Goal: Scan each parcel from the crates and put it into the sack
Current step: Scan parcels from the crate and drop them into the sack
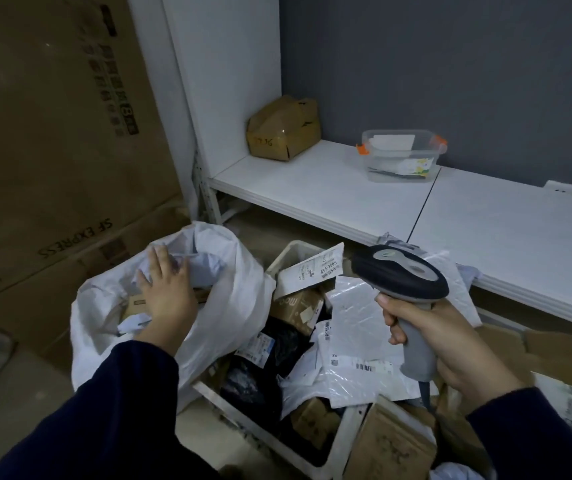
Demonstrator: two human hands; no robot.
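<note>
Crinkled white sack (239, 275) gapes open, holding pale and cardboard parcels (208, 266).

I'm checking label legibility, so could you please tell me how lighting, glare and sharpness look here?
Head view: dim overall, white shelf brightest, cardboard boxes at left in shadow; glare patches on the glossy white mailer; wide-angle bending at the edges; scanner in the right hand sharp.

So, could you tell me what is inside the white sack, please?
The left hand is inside the sack, over white mailers and a brown box; anything deeper is covered.
</note>
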